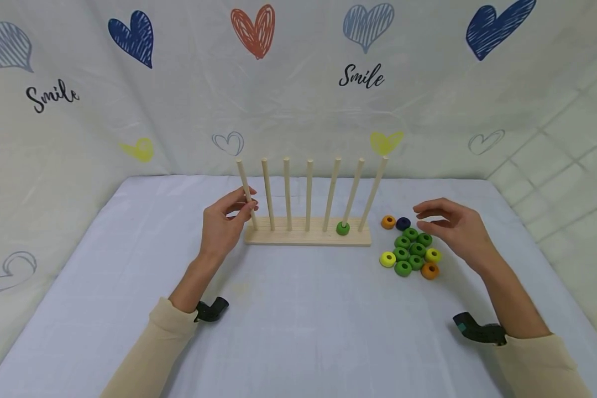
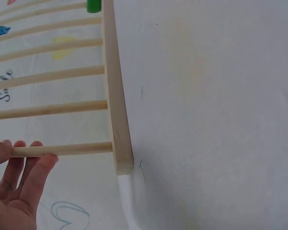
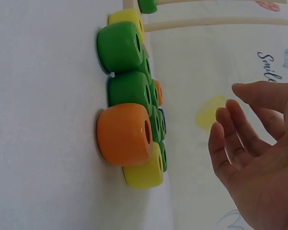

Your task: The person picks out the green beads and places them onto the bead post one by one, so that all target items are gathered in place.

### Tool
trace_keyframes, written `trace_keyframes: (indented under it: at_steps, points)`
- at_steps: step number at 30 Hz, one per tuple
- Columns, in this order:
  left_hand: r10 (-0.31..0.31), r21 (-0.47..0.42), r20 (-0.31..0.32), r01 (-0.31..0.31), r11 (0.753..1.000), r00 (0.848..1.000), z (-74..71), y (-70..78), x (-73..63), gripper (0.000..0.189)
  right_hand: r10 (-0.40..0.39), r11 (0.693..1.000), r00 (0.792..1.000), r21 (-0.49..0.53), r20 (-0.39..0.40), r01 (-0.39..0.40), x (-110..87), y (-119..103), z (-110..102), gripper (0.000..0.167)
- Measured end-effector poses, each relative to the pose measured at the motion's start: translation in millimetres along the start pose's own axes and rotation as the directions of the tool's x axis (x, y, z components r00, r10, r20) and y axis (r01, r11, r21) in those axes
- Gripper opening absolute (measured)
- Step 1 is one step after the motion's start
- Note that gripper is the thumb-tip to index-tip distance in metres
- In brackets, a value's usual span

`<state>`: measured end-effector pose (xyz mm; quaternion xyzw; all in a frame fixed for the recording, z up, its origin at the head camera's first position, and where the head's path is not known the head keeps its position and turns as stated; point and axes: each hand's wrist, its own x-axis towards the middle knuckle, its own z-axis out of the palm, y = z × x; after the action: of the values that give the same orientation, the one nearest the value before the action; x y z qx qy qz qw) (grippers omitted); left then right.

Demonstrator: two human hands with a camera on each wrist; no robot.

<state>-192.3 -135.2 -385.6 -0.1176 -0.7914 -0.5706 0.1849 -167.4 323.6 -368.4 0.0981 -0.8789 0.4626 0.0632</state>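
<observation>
A wooden peg rack (image 1: 283, 238) with a row of several upright dowels stands on the table. My left hand (image 1: 222, 224) pinches the leftmost dowel (image 2: 81, 149) between thumb and fingers. One green bead (image 1: 342, 228) sits at the foot of the second dowel from the right. My right hand (image 1: 453, 229) hovers above the right side of a cluster of beads, fingers loosely bent with nothing between them. The cluster holds several green beads (image 1: 417, 250), two yellow beads (image 1: 387, 259), two orange beads (image 3: 125, 134) and one dark blue bead (image 1: 403, 224).
A white cloth covers the table (image 1: 298, 320). Behind it hangs a pale curtain (image 1: 298, 99) printed with hearts and the word Smile. Black wrist cameras are strapped on both forearms, by the beige sleeves (image 1: 151, 348).
</observation>
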Motion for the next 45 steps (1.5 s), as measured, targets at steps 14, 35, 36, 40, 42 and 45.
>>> trace_keyframes:
  at_steps: [14,35,36,40,42,45]
  points:
    - [-0.001,-0.011,-0.001,0.001,1.0,1.0,2.2,-0.3,0.0,0.025,0.032,0.998,0.996,-0.051,0.084,-0.028,-4.9,20.0,-11.3,0.033]
    - [-0.001,-0.01,-0.015,0.001,1.0,1.0,1.3,0.3,-0.5,0.024,0.093,0.989,0.971,-0.133,0.22,-0.064,-5.6,46.0,-18.9,0.04]
    - [-0.001,-0.008,-0.015,0.001,1.0,1.0,1.3,0.2,-0.2,0.024,0.1,0.987,0.97,-0.144,0.222,-0.069,-5.5,46.2,-18.9,0.04]
    - [-0.002,0.004,-0.015,0.003,1.0,1.0,1.5,-0.2,-0.2,0.024,0.136,0.98,0.962,-0.177,0.236,-0.095,-4.8,45.3,-17.7,0.04]
    - [-0.003,0.01,-0.013,0.003,1.0,1.0,1.5,0.0,-0.6,0.025,0.154,0.976,0.958,-0.188,0.242,-0.109,-4.6,44.6,-17.0,0.04]
    - [-0.006,0.019,-0.012,0.006,1.0,1.0,1.4,0.2,-1.2,0.026,0.166,0.974,0.953,-0.193,0.252,-0.118,-4.2,44.3,-16.4,0.041]
